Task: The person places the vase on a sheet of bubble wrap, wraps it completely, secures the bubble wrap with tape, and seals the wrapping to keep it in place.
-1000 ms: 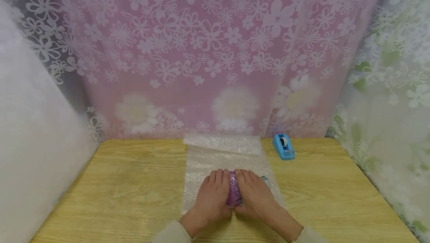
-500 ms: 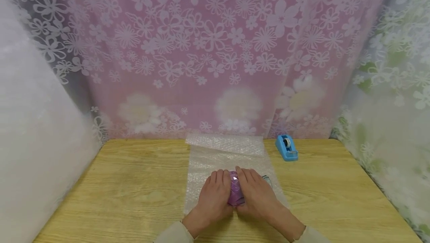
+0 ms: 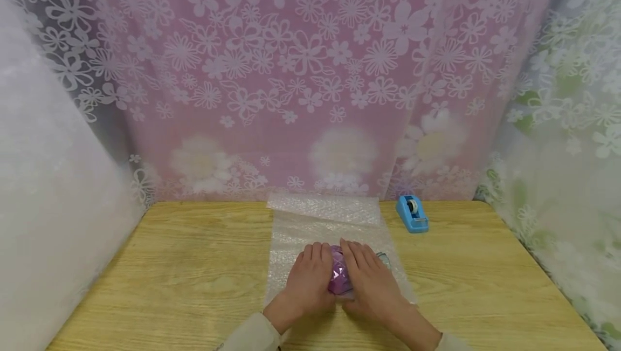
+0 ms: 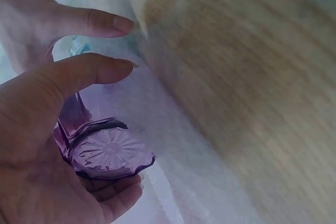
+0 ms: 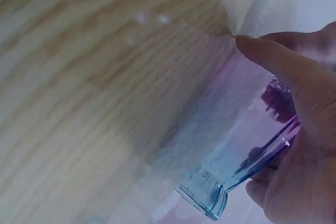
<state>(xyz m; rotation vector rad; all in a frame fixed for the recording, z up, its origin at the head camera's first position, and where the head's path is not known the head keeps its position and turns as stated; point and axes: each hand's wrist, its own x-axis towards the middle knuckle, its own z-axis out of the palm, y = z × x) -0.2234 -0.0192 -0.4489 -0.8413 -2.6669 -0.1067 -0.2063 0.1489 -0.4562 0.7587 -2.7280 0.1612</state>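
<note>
A glass vase [image 3: 340, 275], faceted and purple fading to teal, lies sideways on a sheet of bubble wrap [image 3: 296, 227]. My left hand [image 3: 310, 278] holds its purple end, fingers curled over the far side. In the left wrist view, the round purple base [image 4: 113, 150] shows below the extended left thumb. My right hand [image 3: 371, 281] holds the vase farther along, its fingers on the far side. The teal mouth [image 5: 207, 195] sticks out past that hand in the right wrist view. Both thumbs are at the wrap's near edge; whether they pinch it, I cannot tell.
A blue tape dispenser [image 3: 412, 215] stands at the back right of the wooden table [image 3: 194, 265]. The wrap's far end is folded or rolled near the back edge. Floral curtains [image 3: 301, 81] hang behind and at the sides.
The hands have parted slightly, so more purple glass shows between them. The vase's facets look slightly turned. Wrap and tape dispenser remain in place apart from a small camera shift.
</note>
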